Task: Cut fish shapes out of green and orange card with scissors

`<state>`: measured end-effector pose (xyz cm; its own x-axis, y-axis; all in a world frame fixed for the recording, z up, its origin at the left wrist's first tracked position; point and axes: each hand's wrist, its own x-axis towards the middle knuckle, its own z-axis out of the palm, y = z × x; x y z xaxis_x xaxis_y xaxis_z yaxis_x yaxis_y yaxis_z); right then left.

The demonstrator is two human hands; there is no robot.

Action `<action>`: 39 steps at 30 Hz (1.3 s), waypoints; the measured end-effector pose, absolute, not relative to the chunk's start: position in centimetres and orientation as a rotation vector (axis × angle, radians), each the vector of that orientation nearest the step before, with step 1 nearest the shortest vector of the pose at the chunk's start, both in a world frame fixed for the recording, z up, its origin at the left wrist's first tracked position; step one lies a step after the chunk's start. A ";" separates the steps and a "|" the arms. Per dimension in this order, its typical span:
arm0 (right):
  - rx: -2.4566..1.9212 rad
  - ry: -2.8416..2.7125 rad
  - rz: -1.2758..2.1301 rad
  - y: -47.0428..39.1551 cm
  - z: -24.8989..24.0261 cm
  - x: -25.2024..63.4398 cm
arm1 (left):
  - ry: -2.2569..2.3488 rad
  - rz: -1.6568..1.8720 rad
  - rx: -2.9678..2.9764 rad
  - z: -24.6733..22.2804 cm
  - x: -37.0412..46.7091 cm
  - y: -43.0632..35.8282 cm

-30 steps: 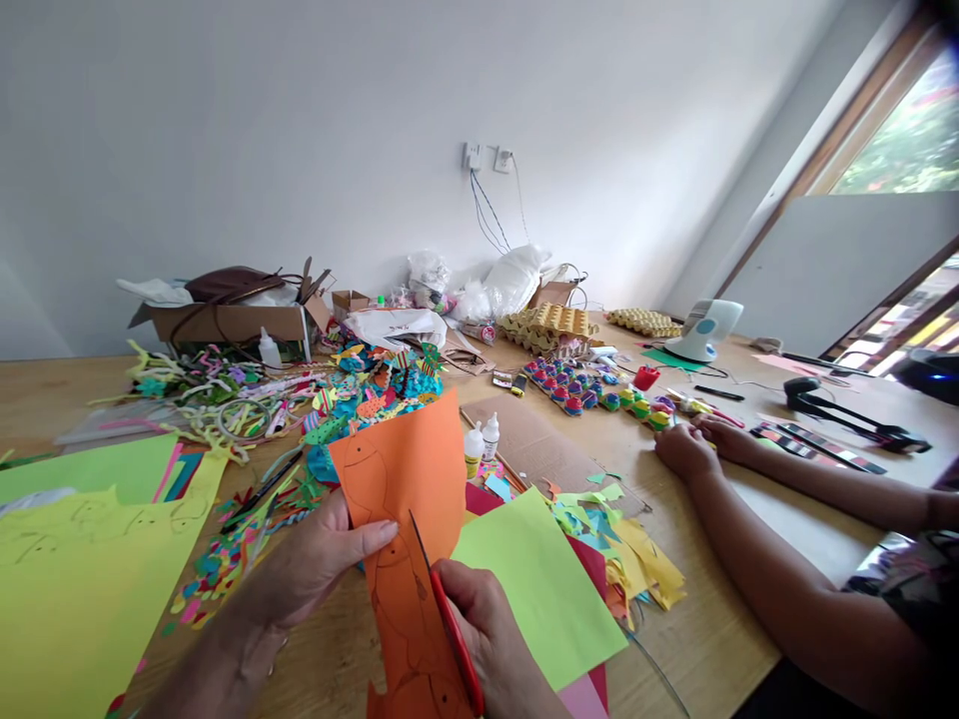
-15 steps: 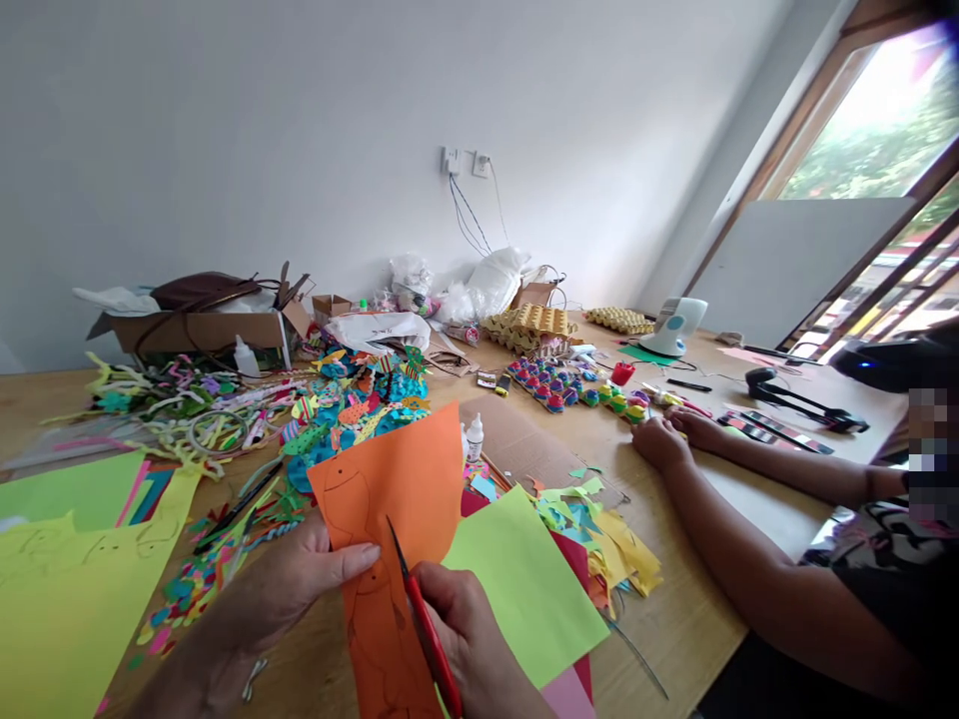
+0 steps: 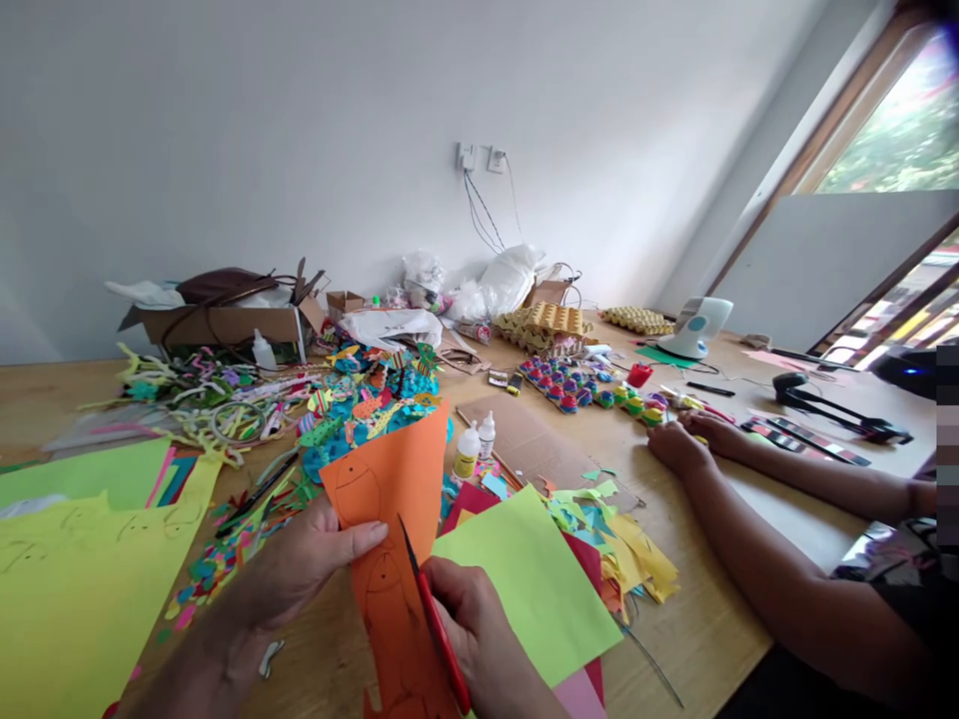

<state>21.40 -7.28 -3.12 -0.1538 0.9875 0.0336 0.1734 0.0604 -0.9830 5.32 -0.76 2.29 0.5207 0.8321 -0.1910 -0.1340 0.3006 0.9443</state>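
The wooden bench (image 3: 322, 664) spans the view and carries everything below; clock positions are read from the orange sheet, with twelve at the far side. An open carton (image 3: 217, 325) stands at eleven, a brown bag lying on top. The yellow sheet (image 3: 75, 619), bearing drawn outlines, lies at nine. The orange sheet (image 3: 409, 474) is near six in the whole view, raised in the left hand and marked with fish-like outlines in dark line. A lime green sheet (image 3: 528, 584) lies at three, over red and pink paper. The painted egg tray (image 3: 561, 384) sits between one and two, its cups red, blue and purple.

The left hand (image 3: 315, 554) comes in from seven, its grip pinching the orange sheet's left edge, thumb on the front and fingers behind. The right hand (image 3: 472, 609), at four, has its grip closed round the handles of the red scissors (image 3: 446, 644); a dark blade slants toward eleven across the orange sheet. Another person's hands (image 3: 678, 449) rest between two and three, near yellow and green cups. Two glue bottles (image 3: 466, 452) stand upright at one, side by side.
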 end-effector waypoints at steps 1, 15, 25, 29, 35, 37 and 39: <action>-1.231 -1.489 1.190 -7.3 -3.1 21.4 | 0.784 0.732 1.074 2.3 5.3 -0.8; -1.218 -1.439 1.210 -7.1 -2.4 21.1 | 0.781 0.745 1.170 1.3 5.4 -0.7; -1.221 -1.419 1.230 -7.1 -2.9 21.1 | 0.749 0.722 1.112 1.3 5.5 -0.8; -1.225 -1.451 1.228 -7.0 -2.3 21.1 | 0.733 0.716 1.136 1.3 5.5 -0.8; -1.177 -1.427 1.248 -7.0 -1.9 21.1 | 0.743 0.735 1.208 1.3 5.5 -0.7; -1.174 -1.404 1.241 -7.0 -1.8 21.1 | 0.748 0.721 1.210 1.2 5.6 -0.8; -1.178 -1.377 1.229 -6.9 -1.8 21.0 | 0.739 0.708 1.206 1.2 5.7 -0.9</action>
